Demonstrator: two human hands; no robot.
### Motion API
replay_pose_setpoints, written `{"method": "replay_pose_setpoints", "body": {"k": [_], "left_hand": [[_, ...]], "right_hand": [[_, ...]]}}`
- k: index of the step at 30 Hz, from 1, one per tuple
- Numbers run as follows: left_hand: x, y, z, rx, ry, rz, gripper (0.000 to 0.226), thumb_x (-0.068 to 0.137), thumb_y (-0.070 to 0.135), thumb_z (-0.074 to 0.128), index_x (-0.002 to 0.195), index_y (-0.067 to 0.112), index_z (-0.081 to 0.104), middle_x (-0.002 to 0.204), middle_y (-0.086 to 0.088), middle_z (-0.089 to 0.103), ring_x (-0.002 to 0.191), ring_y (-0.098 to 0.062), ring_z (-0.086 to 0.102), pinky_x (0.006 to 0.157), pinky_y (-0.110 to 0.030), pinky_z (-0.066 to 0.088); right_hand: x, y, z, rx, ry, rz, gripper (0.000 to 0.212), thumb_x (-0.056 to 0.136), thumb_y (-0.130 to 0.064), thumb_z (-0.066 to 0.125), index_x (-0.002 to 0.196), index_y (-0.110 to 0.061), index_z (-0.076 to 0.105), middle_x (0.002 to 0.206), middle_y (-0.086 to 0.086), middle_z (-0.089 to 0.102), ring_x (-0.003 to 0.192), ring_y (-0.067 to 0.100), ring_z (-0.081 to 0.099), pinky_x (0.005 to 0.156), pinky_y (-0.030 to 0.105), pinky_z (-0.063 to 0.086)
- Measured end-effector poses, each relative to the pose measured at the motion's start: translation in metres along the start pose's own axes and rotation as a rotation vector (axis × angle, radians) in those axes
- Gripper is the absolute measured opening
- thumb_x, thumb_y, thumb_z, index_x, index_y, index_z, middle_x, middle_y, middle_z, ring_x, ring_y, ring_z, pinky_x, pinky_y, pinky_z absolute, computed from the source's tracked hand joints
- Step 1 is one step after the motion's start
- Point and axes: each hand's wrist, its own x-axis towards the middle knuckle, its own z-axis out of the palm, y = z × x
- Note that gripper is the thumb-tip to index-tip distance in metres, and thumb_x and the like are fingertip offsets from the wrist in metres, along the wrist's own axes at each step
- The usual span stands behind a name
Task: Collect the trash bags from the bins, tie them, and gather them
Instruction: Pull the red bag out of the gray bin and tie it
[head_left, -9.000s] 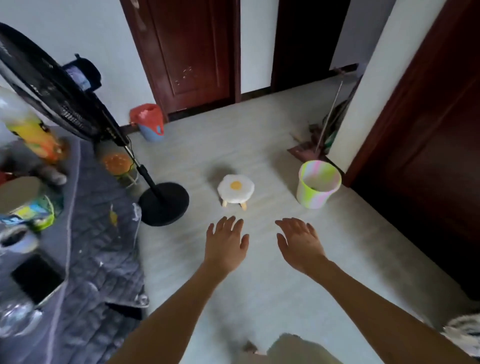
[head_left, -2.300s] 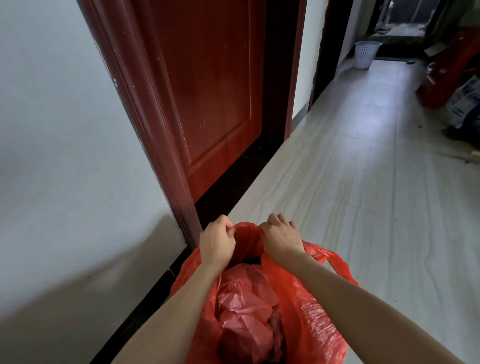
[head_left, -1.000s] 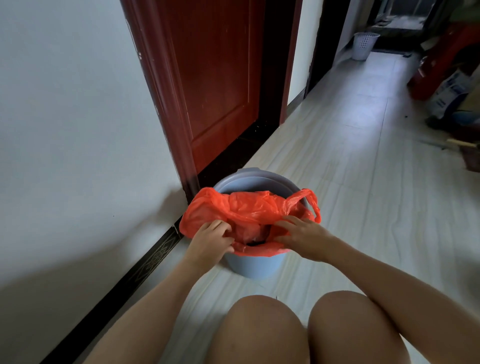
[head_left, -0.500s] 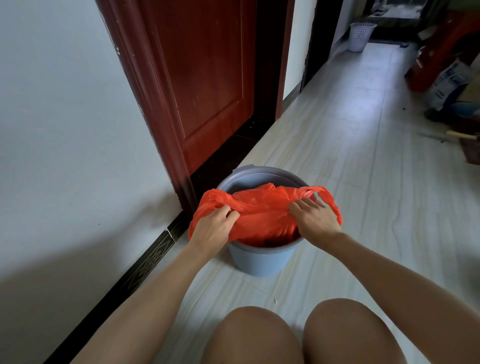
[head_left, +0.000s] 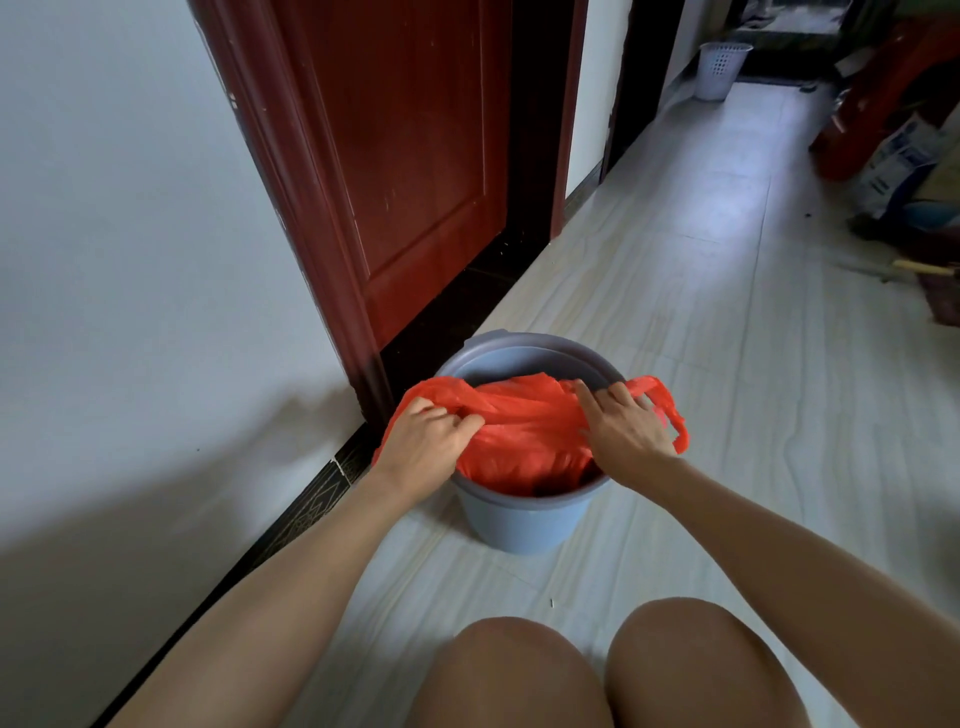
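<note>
A red plastic trash bag sits in a round blue-grey bin on the floor in front of my knees. My left hand is closed on the bag's left edge at the bin's rim. At the right side of the rim my right hand holds the bag, with its fingers pressed onto the plastic. One of the bag's handle loops hangs out past my right hand. The bag's contents are hidden by the bunched plastic.
A dark red door and a white wall stand close on the left. A white mesh bin stands far down the tiled hallway. Boxes and red clutter line the right side, with a broom handle on the floor.
Over the last second both hands have gathered the bag's edges inward over the bin's mouth, and the bag has sunk a little lower. Earlier I walked here from another room.
</note>
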Motion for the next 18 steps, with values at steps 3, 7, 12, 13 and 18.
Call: {"method": "replay_pose_setpoints", "body": {"k": [3,7,12,13,18], "left_hand": [[0.007,0.01,-0.005,-0.028,0.202,-0.082,0.026,0.075,0.011,0.045,0.09,0.015,0.065,0.064,0.001,0.063,0.062,-0.021,0.063,0.07,-0.032,0.038],[0.005,0.011,-0.002,-0.01,0.086,-0.262,0.06,0.079,0.054,0.04,0.124,0.017,0.053,0.125,-0.009,0.058,0.115,-0.028,0.055,0.097,-0.046,0.04],[-0.008,-0.004,0.013,-0.315,-0.601,-0.393,0.135,0.036,0.098,0.015,0.145,0.024,-0.015,0.157,-0.005,0.002,0.144,-0.026,-0.011,0.112,-0.058,-0.002],[-0.009,-0.004,0.013,-0.303,-0.641,-0.361,0.137,0.034,0.098,0.017,0.145,0.025,-0.016,0.156,-0.005,0.007,0.144,-0.025,-0.007,0.113,-0.057,-0.002],[-0.009,0.0,0.009,-0.078,-0.581,-0.209,0.122,0.053,0.08,0.051,0.147,0.015,0.01,0.138,-0.011,0.036,0.133,-0.029,0.027,0.113,-0.053,0.013]], "right_hand": [[0.005,-0.005,-0.004,-0.032,0.217,-0.029,0.04,0.077,-0.003,0.051,0.115,-0.01,0.061,0.098,0.012,0.062,0.094,0.033,0.056,0.077,0.042,0.046],[-0.002,-0.001,-0.006,-0.056,0.295,-0.075,0.027,0.076,-0.025,0.048,0.092,-0.018,0.068,0.095,0.009,0.066,0.088,0.032,0.063,0.077,0.048,0.05],[-0.015,0.016,0.014,-0.084,0.086,-0.149,0.059,0.081,-0.063,0.028,0.126,-0.029,0.045,0.109,0.008,0.067,0.101,0.035,0.064,0.085,0.059,0.047],[-0.017,0.02,0.016,-0.08,0.054,-0.159,0.064,0.079,-0.067,0.027,0.13,-0.03,0.04,0.107,0.007,0.067,0.099,0.034,0.064,0.083,0.056,0.05],[-0.016,0.028,0.014,-0.029,-0.064,-0.139,0.091,0.055,-0.063,0.072,0.13,-0.024,0.038,0.088,-0.001,0.068,0.075,0.021,0.068,0.057,0.036,0.054]]}}
